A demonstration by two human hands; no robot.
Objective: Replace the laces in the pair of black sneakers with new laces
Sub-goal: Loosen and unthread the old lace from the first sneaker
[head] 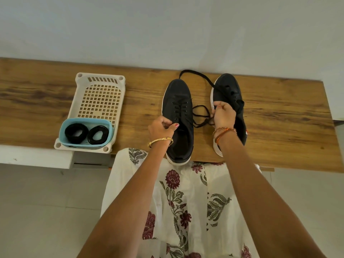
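**Old laces being drawn out, new coils kept in reserve**

Two black sneakers are set side by side on the wooden bench (279,116), toes away from the person, so that the eyelets are within reach. The left sneaker (177,116) is steadied by the left hand (162,127), whose fingers (174,125) are curled and pinched at the collar beside the tongue; whether a lace end is caught there cannot be told. The right sneaker (228,90) is tilted under the right hand (223,114), whose fingers are clamped on the old black lace (201,116), which trails loosely between the shoes and loops beyond the toes. Well to the left of the fingers, two coiled new laces (86,134) are kept in a blue tub (63,131) inside a white basket (100,101), probably to stay separate from the old ones.
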